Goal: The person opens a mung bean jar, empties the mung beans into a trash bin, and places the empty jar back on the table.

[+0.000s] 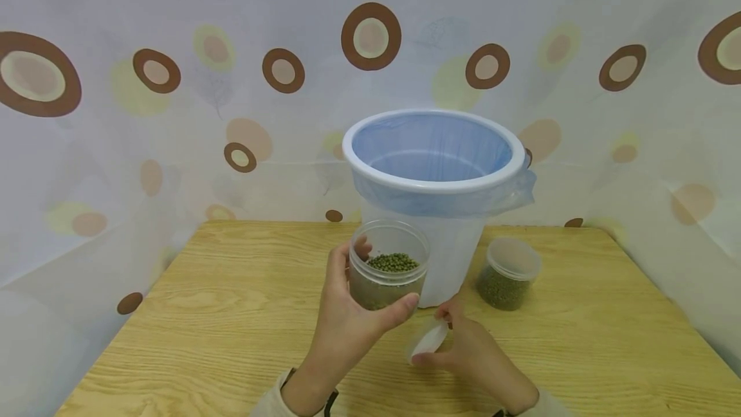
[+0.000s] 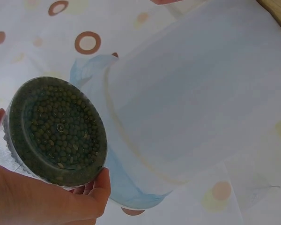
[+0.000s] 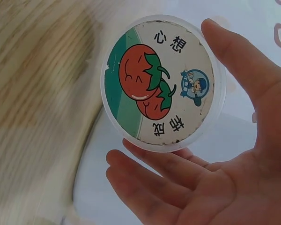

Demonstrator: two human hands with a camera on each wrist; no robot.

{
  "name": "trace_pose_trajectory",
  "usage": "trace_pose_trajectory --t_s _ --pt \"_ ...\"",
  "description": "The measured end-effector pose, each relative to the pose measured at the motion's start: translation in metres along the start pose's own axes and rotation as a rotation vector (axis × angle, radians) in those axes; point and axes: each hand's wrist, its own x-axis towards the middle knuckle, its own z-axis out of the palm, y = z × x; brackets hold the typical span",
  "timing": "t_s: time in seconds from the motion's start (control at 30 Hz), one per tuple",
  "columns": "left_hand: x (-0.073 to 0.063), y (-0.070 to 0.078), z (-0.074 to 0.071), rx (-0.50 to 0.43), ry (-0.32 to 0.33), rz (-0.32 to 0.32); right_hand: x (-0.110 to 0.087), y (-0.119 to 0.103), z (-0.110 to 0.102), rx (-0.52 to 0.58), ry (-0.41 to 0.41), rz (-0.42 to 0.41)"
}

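My left hand [image 1: 347,327] grips a clear plastic jar [image 1: 382,291] that has no lid on, thumb on the near side and fingers round its far left side. Green mung beans [image 1: 395,262] lie inside; the left wrist view shows them through the jar's base [image 2: 61,131]. Lower and to the right, my right hand [image 1: 477,349] holds a round white lid [image 1: 430,338] by its edge, between thumb and fingers. In the right wrist view, the lid's top [image 3: 178,89] carries a tomato picture and printed characters.
A tall white bin [image 1: 451,250], lined with a blue plastic bag [image 1: 440,201], stands behind the hands. To its right on the wooden table [image 1: 243,314] sits a second clear jar [image 1: 503,285] with small green contents. A patterned sheet [image 1: 312,121] hangs behind the table.
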Motion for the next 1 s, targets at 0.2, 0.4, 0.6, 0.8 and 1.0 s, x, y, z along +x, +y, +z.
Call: trace_pose_trajectory --t_s 0.2,0.4,0.6,0.8,1.0 --pt "0.0 0.0 -0.003 0.001 0.002 0.014 0.003 0.001 0.005 -0.017 -0.003 0.012" --pt "0.001 0.002 -0.004 0.004 0.011 0.021 0.005 0.003 0.009 -0.043 0.02 -0.001" --pt "0.001 0.003 -0.005 0.008 0.025 0.021 0.008 0.004 0.019 -0.046 0.055 -0.043" --pt "0.001 0.003 -0.006 0.016 0.032 0.024 0.012 0.002 0.027 -0.098 0.083 -0.135" --pt "0.002 0.004 -0.007 0.013 0.039 0.033 0.021 -0.003 0.035 -0.108 0.08 -0.213"
